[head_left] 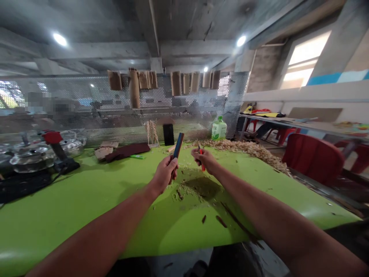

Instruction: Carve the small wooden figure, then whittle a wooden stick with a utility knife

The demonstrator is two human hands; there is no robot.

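Note:
My left hand point(167, 171) is closed around a narrow, flat dark strip point(179, 144) with a bluish face and a reddish-brown edge. The strip stands tilted up out of my fist; its material is hard to make out. To the right, and apart from it, my right hand point(206, 159) grips a red-handled knife point(201, 159), its thin dark tip pointing upward. Both hands are above the green table point(138, 227). Beneath them lie small curled shavings point(187, 188) and several dark brown slivers point(221, 221).
A heap of pale shavings point(253, 151) runs along the right edge. At the back stand a green bottle point(219, 129) and a black phone-like slab point(168, 134). A red-and-black power tool point(59, 152) and metal kettles point(33, 159) are left. Bamboo pieces point(134, 88) hang on a perforated screen.

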